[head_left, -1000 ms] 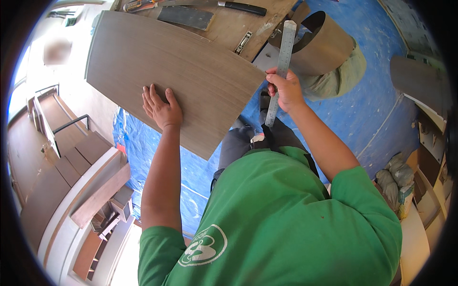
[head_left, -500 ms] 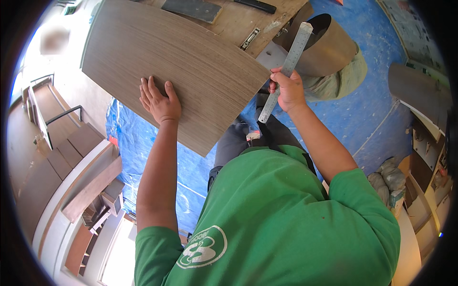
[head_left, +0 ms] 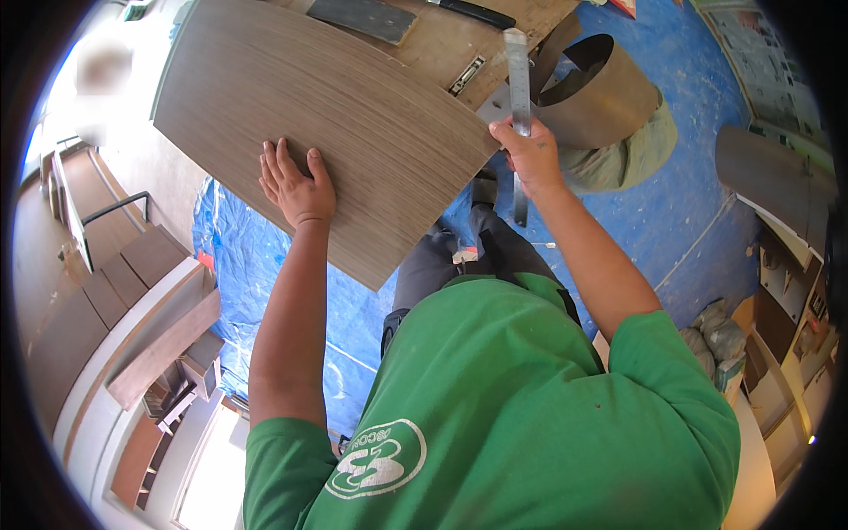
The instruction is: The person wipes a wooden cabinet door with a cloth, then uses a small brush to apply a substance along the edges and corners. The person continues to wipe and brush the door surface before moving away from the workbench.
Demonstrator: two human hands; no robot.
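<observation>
A wood-grain panel (head_left: pixel 353 124), greyish brown and flat, lies over the workbench with its near corner jutting toward my waist. Flat on its surface rests my left hand (head_left: pixel 299 185), fingers spread, holding nothing. At the panel's right corner my right hand (head_left: pixel 530 155) grips a steel ruler (head_left: pixel 518 75) near its middle. The ruler stands roughly lengthwise, its far end over the bench edge and its near end over the floor. My right thumb is at the panel's corner; whether it touches cannot be told.
On the bench (head_left: pixel 539 22) are a dark flat block (head_left: pixel 362 19), a black-handled tool (head_left: pixel 477 12) and a metal hinge (head_left: pixel 466 76). A rolled brown sheet (head_left: pixel 609 106) stands on a sack (head_left: pixel 632 163) at right. Blue sheeting (head_left: pixel 689 177) covers the floor. Cabinet parts (head_left: pixel 159 353) stand at left.
The ruler has turned from a slant to nearly straight up and down, its far end swinging left. My right hand has shifted slightly left, against the panel's corner. The left hand stays put.
</observation>
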